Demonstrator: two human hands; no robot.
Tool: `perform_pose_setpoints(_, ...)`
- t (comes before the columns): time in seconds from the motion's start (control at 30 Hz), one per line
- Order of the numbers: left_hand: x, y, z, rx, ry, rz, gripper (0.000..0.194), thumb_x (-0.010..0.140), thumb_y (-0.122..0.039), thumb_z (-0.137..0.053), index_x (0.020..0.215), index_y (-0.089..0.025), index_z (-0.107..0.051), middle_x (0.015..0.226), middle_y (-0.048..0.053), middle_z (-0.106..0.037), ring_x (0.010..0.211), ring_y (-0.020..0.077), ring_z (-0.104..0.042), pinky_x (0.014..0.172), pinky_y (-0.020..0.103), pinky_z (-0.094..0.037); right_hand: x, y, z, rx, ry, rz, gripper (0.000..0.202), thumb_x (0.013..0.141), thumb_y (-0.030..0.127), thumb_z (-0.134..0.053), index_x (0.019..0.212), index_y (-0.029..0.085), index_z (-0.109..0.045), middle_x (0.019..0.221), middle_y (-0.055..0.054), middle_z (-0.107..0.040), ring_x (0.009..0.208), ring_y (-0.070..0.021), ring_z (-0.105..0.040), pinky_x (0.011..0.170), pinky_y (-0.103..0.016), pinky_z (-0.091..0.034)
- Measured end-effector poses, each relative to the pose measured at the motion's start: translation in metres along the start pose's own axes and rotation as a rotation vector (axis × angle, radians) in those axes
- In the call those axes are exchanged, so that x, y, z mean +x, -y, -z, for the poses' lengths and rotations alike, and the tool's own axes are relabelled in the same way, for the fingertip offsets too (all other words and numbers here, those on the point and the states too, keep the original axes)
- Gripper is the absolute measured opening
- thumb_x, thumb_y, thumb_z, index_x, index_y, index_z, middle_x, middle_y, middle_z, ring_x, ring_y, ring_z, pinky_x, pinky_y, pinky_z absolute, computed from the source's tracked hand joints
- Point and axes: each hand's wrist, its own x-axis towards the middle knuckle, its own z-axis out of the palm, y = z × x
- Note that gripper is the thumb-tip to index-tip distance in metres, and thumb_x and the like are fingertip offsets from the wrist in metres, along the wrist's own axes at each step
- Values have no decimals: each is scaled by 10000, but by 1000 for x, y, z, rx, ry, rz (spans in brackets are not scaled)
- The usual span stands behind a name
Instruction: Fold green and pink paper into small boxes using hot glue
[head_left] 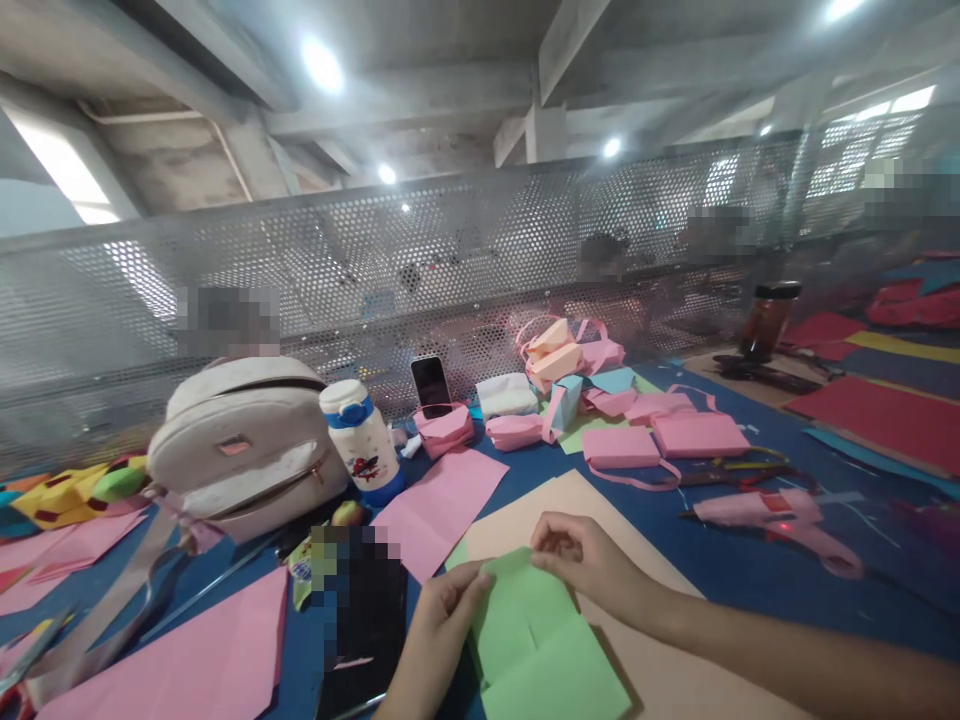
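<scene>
A creased piece of green paper [544, 640] lies over a large peach sheet [637, 560] at the bottom middle. My left hand [442, 625] pinches its upper left edge between thumb and finger. At the top right corner of the green paper, my right hand [574, 560] grips it with bent fingers. Both hands are close together, with the paper's top edge between them. Beyond the peach sheet lies a flat pink sheet [442, 505].
A white backpack [240, 440], a white and blue bottle [363, 440] and a phone [431, 386] stand before a perforated metal screen [465, 240]. Folded pink paper pieces [619, 446] sit behind. A pink glue gun [780, 520] lies right, scissors [34, 655] far left.
</scene>
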Motion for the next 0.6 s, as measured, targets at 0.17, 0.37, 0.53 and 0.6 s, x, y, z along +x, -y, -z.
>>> perform_pose_setpoints(0.17, 1, 5, -1, -105, 69, 47, 557, 761, -614, -723, 1048, -139, -768, 811, 80, -759, 642, 197, -661, 668, 277, -523, 1, -8, 0, 51, -27, -4, 132, 862, 273, -647, 798, 191, -566, 770, 9, -568, 740, -159, -524, 675, -262, -392)
perform_pose_setpoints(0.37, -1, 13, 4, -89, 90, 48, 529, 822, -580, -687, 1096, -132, -748, 820, 80, -762, 648, 190, -679, 658, 260, -530, 0, -8, 1, 57, -76, 50, 142, 888, 327, -645, 957, 211, -602, 928, -14, -612, 769, -157, -559, 698, -263, -423)
perform_pose_setpoints(0.53, -1, 8, 1, -86, 15, 24, 585, 757, -631, -718, 1050, -126, -757, 820, 90, -762, 658, 212, -684, 661, 286, -546, -3, -4, 3, -46, -116, 53, 116, 898, 331, -636, 912, 215, -635, 911, 1, -626, 715, -139, -531, 677, -259, -404)
perform_pose_setpoints(0.6, -1, 6, 0, -84, 6, 21, 580, 755, -633, -717, 1036, -127, -758, 807, 93, -760, 656, 218, -680, 660, 296, -546, -4, -4, 3, -45, -117, 38, 115, 894, 327, -641, 926, 216, -642, 899, 1, -633, 706, -140, -525, 675, -261, -403)
